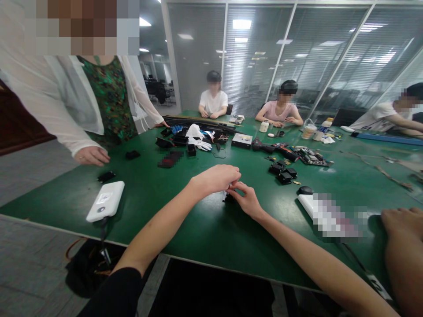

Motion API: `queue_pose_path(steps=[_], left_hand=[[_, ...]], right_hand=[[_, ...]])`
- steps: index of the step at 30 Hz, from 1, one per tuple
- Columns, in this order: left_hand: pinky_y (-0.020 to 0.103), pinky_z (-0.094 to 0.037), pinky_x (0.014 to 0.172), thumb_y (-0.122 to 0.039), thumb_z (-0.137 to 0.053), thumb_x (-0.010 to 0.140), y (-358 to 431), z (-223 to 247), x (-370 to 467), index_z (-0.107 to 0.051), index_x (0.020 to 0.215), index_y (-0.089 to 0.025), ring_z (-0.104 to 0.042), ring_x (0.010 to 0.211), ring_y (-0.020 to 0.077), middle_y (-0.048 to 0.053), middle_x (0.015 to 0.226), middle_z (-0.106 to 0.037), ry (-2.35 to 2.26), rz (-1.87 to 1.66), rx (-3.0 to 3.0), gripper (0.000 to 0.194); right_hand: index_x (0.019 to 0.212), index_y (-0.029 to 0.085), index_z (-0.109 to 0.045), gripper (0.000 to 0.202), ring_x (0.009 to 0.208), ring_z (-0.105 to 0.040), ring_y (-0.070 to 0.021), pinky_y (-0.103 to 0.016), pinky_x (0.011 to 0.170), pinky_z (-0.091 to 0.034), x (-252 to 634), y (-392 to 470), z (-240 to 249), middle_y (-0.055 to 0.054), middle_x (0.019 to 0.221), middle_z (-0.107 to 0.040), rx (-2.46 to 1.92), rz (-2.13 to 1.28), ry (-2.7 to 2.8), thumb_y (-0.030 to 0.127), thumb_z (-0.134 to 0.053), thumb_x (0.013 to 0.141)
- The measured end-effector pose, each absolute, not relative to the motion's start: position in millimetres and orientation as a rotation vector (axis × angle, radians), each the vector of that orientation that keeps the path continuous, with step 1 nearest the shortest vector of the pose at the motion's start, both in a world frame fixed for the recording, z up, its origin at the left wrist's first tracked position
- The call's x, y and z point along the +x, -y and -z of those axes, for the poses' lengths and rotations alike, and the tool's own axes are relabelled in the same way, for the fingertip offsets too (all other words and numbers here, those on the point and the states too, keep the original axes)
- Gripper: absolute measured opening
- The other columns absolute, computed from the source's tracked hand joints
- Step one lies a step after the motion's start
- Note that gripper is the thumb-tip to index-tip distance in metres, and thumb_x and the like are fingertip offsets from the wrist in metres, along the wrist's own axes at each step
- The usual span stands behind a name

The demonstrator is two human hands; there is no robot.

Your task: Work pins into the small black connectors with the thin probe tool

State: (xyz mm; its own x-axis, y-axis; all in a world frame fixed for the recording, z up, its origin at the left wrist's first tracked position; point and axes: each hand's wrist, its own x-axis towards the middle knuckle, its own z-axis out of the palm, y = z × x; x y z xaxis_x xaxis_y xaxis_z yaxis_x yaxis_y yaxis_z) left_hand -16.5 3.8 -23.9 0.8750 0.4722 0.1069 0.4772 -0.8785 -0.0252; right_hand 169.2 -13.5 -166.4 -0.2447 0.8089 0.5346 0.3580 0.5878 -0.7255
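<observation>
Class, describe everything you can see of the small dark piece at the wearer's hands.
The small dark piece looks blackish, with a pale edge towards picture left; its material and tilt are unclear. Much is hidden. The right hand holds its upper part, and the left hand curls just above. Whether it touches the green table cannot be told.

Green table (pixel 205 240) with circuit board (pixel 312 156), small black boxes (pixel 284 177) (in a cluster), white power bank (pixel 110 196).

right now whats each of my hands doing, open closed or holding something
Left hand: curled closed above a small black part; whether it grips anything is hidden.
Right hand: pinched closed on that part.
</observation>
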Motion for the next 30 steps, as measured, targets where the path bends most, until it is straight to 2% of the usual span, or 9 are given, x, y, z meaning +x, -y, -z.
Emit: queue_pose_path(steps=[5, 11, 15, 20, 25, 30], left_hand=[[0.028, -0.042, 0.073, -0.017, -0.061, 0.089, -2, 23, -17, -0.067, 0.092, -0.018, -0.064, 0.089, 0.0188, 0.005, 0.098, -0.069, 0.782, 0.136, -3.043, 0.007], [0.029, -0.046, 0.075, -0.029, -0.053, 0.097, 3, 16, -16, -0.067, 0.104, -0.017, -0.068, 0.091, 0.0216, 0.009, 0.102, -0.073, 0.920, 0.121, -2.971, 0.019], [0.030, -0.047, 0.074, -0.033, -0.050, 0.099, 3, 15, -16, -0.068, 0.102, -0.016, -0.070, 0.089, 0.0240, 0.011, 0.097, -0.074, 0.968, 0.117, -2.921, 0.025], [0.031, -0.048, 0.073, -0.033, -0.053, 0.098, 2, 16, -14, -0.068, 0.102, -0.017, -0.071, 0.088, 0.0249, 0.011, 0.095, -0.074, 0.964, 0.113, -2.913, 0.022], [0.031, -0.048, 0.074, -0.032, -0.053, 0.099, 1, 15, -11, -0.066, 0.105, -0.017, -0.071, 0.089, 0.0246, 0.011, 0.097, -0.074, 0.956, 0.121, -2.911, 0.021], [0.031, -0.048, 0.073, -0.032, -0.051, 0.100, 3, 12, -10, -0.066, 0.101, -0.016, -0.071, 0.088, 0.0240, 0.011, 0.096, -0.074, 0.939, 0.167, -2.933, 0.022]], right_hand=[[0.088, 0.022, -0.074, 0.018, 0.091, -0.066, -0.0240, -0.036, 0.086, -0.051, 171, 10, 167, -0.005, 0.093, -0.073, -0.986, -0.578, 1.828, 0.040, -0.072, 0.090], [0.088, 0.020, -0.071, 0.022, 0.086, -0.065, -0.0225, -0.034, 0.081, -0.051, 169, 2, 167, -0.004, 0.087, -0.072, -0.958, -0.629, 1.852, 0.042, -0.076, 0.086], [0.088, 0.021, -0.070, 0.019, 0.081, -0.064, -0.0208, -0.033, 0.080, -0.051, 167, 0, 166, -0.003, 0.086, -0.071, -0.922, -0.635, 1.869, 0.040, -0.074, 0.088], [0.084, 0.021, -0.070, 0.016, 0.081, -0.064, -0.0211, -0.033, 0.079, -0.051, 168, 2, 165, -0.003, 0.083, -0.070, -0.918, -0.597, 1.861, 0.036, -0.074, 0.089], [0.084, 0.023, -0.071, 0.012, 0.089, -0.066, -0.0223, -0.036, 0.085, -0.053, 168, 5, 165, -0.005, 0.092, -0.071, -0.872, -0.602, 1.868, 0.030, -0.067, 0.093], [0.088, 0.024, -0.072, 0.019, 0.099, -0.067, -0.0225, -0.037, 0.092, -0.052, 165, 9, 163, -0.006, 0.101, -0.072, -0.815, -0.617, 1.912, 0.026, -0.057, 0.100]])
